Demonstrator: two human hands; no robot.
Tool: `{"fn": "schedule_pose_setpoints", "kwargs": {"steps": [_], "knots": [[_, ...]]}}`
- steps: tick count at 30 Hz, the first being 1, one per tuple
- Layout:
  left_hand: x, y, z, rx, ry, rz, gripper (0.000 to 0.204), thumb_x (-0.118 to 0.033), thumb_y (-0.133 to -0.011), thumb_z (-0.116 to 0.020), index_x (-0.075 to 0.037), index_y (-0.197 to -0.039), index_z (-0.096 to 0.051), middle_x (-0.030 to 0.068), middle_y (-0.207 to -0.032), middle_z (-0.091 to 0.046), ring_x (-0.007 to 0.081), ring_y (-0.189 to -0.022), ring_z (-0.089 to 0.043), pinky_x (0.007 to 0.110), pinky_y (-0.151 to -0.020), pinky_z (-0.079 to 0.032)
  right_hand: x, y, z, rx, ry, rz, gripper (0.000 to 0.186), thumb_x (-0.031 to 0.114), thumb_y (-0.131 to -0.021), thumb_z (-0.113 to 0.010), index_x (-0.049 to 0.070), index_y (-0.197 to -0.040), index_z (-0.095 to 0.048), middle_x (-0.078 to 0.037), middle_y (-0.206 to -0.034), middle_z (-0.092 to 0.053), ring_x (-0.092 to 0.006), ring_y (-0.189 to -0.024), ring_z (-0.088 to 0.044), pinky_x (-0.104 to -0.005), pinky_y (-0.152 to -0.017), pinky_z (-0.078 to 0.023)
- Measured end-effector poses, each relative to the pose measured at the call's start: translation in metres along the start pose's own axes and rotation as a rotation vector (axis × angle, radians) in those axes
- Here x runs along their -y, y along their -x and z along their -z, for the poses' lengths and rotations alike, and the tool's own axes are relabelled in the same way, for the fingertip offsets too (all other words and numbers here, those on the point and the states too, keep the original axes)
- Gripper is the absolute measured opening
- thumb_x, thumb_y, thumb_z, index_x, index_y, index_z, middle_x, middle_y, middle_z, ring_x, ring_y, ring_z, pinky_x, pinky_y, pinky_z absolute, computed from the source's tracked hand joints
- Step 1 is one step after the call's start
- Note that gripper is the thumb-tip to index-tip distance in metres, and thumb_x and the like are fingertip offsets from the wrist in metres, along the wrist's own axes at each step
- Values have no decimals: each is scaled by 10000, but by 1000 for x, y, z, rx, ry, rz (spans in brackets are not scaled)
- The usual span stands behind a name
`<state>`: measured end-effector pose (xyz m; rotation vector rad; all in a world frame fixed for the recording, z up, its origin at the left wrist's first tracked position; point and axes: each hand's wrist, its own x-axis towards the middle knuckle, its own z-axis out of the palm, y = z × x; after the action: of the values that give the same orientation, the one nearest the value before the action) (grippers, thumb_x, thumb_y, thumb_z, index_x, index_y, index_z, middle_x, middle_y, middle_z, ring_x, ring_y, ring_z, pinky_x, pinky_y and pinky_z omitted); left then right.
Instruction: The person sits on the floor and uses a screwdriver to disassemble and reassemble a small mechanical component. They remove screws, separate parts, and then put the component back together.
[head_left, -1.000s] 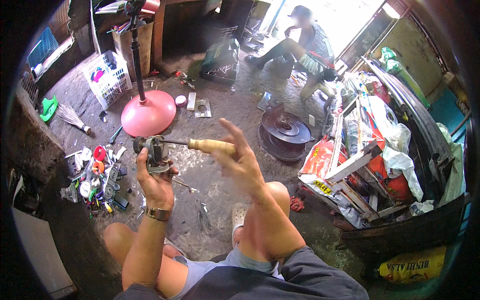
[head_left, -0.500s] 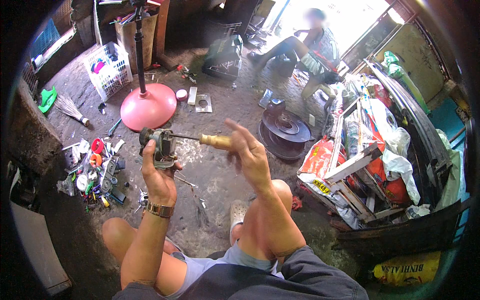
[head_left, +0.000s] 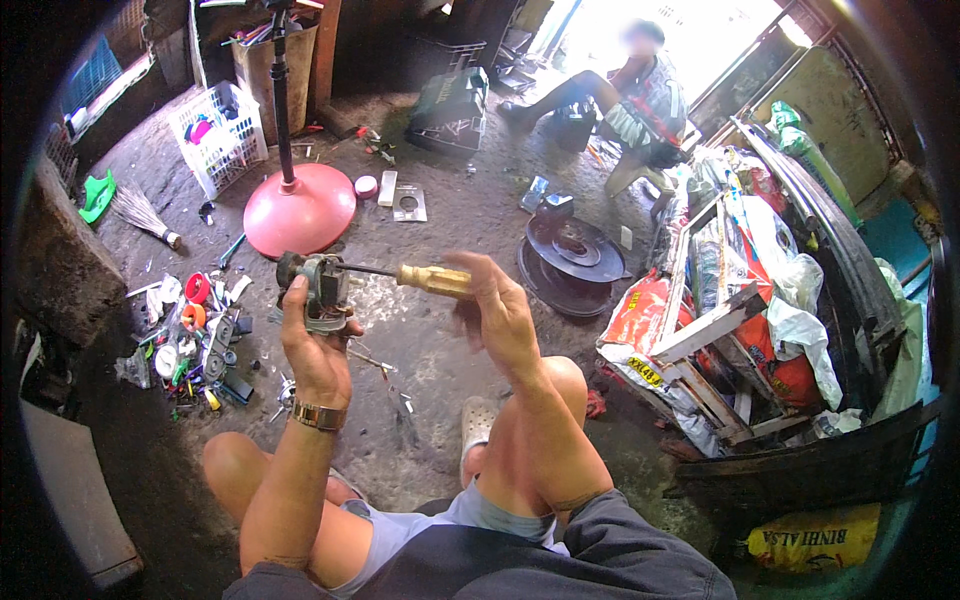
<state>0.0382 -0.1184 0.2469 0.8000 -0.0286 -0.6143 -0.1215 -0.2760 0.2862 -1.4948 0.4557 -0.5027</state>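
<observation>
We noted a small grey metal assembly (head_left: 318, 290), blocky, with a dark round part at its upper left, held up in front of the seated person above the concrete floor (head_left: 440, 330). The left hand (head_left: 315, 345) was wrapped around its lower part, fingers closed, a gold-coloured watch band on the wrist. A screwdriver (head_left: 410, 275) lay level, its thin dark shaft meeting the assembly, its amber translucent handle to the right. The right hand (head_left: 500, 310) gripped the handle's far end with loosely curled fingers, thumb raised.

The floor looked rough, grey and stained. A smooth pink dome-shaped base (head_left: 300, 208) with a dark upright pole stood behind the assembly. Small coloured parts (head_left: 195, 340) lay scattered at left. A dark round metal disc (head_left: 572, 255) sat at right.
</observation>
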Motion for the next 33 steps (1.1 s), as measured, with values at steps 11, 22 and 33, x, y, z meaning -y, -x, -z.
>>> {"fn": "schedule_pose_setpoints", "kwargs": {"steps": [11, 22, 33], "knots": [[2, -2, -1, 15, 48, -18, 380, -474, -946, -654, -121, -1088, -652, 30, -881, -706, 176, -731, -676, 347, -555, -556, 7, 3, -10, -73, 85, 130, 590, 239, -1023, -577, 87, -1539, -335, -158, -1145, -617, -124, -548, -578, -254, -486, -500], [5, -6, 14, 37, 125, 36, 420, -497, -955, -617, -104, -1093, -669, 54, -904, -718, 208, -739, -681, 383, -592, -561, 12, 9, -37, -190, -60, 201, 428, 353, -1084, -528, 100, -1429, -546, -4, -798, -633, -51, -583, -554, -201, -476, -425], [6, -7, 16, 210, 215, 34, 503, -539, -967, -570, -82, -1153, -671, 82, -951, -724, 253, -776, -695, 412, -626, -567, 16, 16, -11, -68, 179, 122, 484, 132, -980, -626, 88, -1453, -534, -96, -1225, -608, -126, -823, -653, -245, -586, -534]]}}
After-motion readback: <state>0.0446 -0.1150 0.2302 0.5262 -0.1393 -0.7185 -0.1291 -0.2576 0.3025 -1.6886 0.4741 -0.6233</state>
